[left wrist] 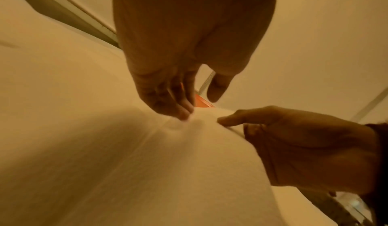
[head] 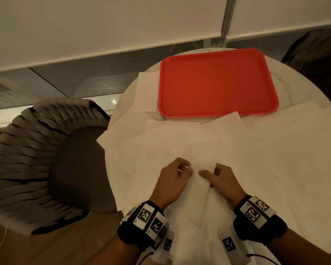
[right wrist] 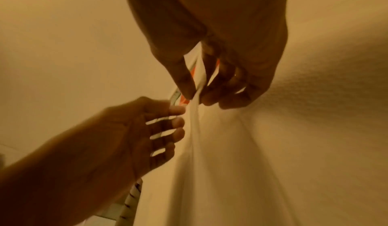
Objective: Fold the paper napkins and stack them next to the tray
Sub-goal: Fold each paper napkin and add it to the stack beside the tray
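A red tray [head: 218, 83] lies at the far side of the round white table [head: 289, 88]. One folded napkin [head: 146, 91] sits flat against the tray's left side. Several unfolded white napkins [head: 275, 150] overlap across the near half of the table. At the near centre my right hand [head: 208, 172] [right wrist: 196, 96] pinches a raised fold of the top napkin [head: 199, 186] [right wrist: 231, 146] between thumb and fingers. Just to its left, my left hand [head: 183, 168] [left wrist: 189, 106] presses its fingertips [right wrist: 177, 126] onto the same napkin [left wrist: 147, 163], thumb held apart.
A woven grey chair [head: 36, 159] stands close to the table's left edge, over a wooden floor. A white roller blind [head: 103, 35] and window sill run behind the table. A dark shape [head: 317, 54] sits beyond the table's far right edge.
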The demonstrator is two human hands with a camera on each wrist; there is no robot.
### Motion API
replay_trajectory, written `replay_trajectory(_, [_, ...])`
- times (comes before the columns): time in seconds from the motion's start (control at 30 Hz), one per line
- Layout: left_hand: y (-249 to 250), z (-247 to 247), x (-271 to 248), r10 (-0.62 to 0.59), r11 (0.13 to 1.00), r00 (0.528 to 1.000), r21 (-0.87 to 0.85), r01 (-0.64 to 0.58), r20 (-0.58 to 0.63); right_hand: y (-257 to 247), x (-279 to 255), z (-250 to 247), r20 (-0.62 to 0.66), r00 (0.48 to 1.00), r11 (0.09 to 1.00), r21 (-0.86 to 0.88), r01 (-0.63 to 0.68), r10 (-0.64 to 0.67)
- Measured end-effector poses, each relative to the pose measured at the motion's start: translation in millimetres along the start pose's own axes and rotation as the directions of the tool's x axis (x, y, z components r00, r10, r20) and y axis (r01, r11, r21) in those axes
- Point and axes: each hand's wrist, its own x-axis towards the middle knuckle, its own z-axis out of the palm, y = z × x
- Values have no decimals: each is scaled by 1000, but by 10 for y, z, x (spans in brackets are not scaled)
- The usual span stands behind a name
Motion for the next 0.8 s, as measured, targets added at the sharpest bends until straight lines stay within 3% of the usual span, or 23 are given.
replay_trajectory(0.07, [-55, -160, 60, -26, 999, 993, -30, 23, -113, -97, -11, 56, 37, 999, 999, 38, 11, -12])
replay_trajectory(0.1, [-66, -256, 89, -67, 996, 994, -64, 61, -91, -161, -9, 89, 81, 997, 996, 87, 2, -9])
replay_trajectory(0.17, [-55, -460, 152, -123, 966, 989, -216, 138, 83, -297, 12, 163, 161, 987, 983, 184, -24, -6])
replay_trajectory(0.23, [-38, -668, 243, -79, 920, 975, -362, 151, 208, -415, 53, 238, 178, 984, 971, 239, -13, -30])
replay_trajectory(0.3, [-16, -903, 429, -57, 911, 986, -395, 116, 158, -510, 125, 303, 129, 989, 970, 239, 40, -73])
replay_trajectory(0.4, [32, -1291, 836, -89, 920, 996, -385, 78, -11, -589, 212, 358, 25, 993, 979, 174, 107, -113])
replay_trajectory(0.57, [144, -1883, 1645, -118, 945, 965, -326, 37, -232, -498, 207, 295, -98, 987, 990, 30, 135, -131])
replay_trajectory(0.8, [452, -2123, 2435, 47, 925, 980, -362, -116, -195, -197, 135, 100, -221, 975, 999, -33, 26, -33])
